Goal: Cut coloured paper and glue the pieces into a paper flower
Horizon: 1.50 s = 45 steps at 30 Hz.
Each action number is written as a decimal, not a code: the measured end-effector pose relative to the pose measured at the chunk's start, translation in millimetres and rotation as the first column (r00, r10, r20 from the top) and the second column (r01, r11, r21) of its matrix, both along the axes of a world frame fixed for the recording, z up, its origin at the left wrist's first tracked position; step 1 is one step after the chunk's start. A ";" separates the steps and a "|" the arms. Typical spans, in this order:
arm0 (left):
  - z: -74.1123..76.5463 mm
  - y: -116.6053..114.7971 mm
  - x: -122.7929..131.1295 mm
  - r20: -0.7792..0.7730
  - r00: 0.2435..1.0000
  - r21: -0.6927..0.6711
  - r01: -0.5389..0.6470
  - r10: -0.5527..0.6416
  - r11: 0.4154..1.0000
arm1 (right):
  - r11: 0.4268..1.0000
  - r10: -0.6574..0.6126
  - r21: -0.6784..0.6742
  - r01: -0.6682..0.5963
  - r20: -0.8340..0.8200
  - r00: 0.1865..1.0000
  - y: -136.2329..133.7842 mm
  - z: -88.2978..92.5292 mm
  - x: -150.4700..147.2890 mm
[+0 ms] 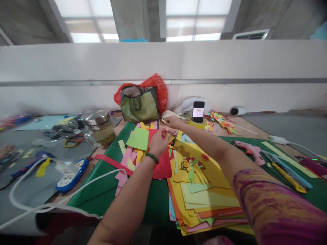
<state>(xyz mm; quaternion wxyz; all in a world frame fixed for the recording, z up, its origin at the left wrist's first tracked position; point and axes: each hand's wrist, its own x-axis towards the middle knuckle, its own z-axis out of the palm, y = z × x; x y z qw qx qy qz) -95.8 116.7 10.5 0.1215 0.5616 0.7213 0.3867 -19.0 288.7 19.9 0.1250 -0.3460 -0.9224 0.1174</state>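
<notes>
My left hand [158, 142], a green bead bracelet [152, 157] on its wrist, rests over red paper [162, 166] and loose coloured strips [127, 156]. Its fingers are pinched on a small pink and red thing [169, 132] that I cannot make out. My right hand [174, 121] reaches further back, its fingers curled beside a cream roll [167, 114]; what they hold is hidden. Under my right forearm lies a stack of yellow, orange and green paper sheets [201, 194] with a paper flower [191, 165] on top.
A green mat [107, 190] covers the table. On it or behind it are a lidded glass jar [100, 128], a green bag in red plastic [140, 102], a propped phone [198, 111], a pink glue gun [249, 149], a power strip [73, 173] and a white cable [76, 192]. Another person's hand [5, 149] shows at far left.
</notes>
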 end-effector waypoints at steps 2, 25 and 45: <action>0.8 3.9 -1.9 0.305 0.952 0.140 -0.038 -0.007 0.989 | 0.997 0.019 -0.069 -0.022 -0.044 0.999 -18.7 9.4 15.3; 6.4 -31.6 60.7 0.557 0.651 0.240 0.468 -0.515 0.851 | 0.692 -0.158 -0.670 -0.268 -0.503 0.850 -150.9 7.0 153.5; -2.1 -42.8 78.6 0.814 0.462 0.103 0.483 -0.353 0.870 | 0.589 -0.494 -0.774 -0.231 -0.572 0.655 -185.1 -3.4 189.1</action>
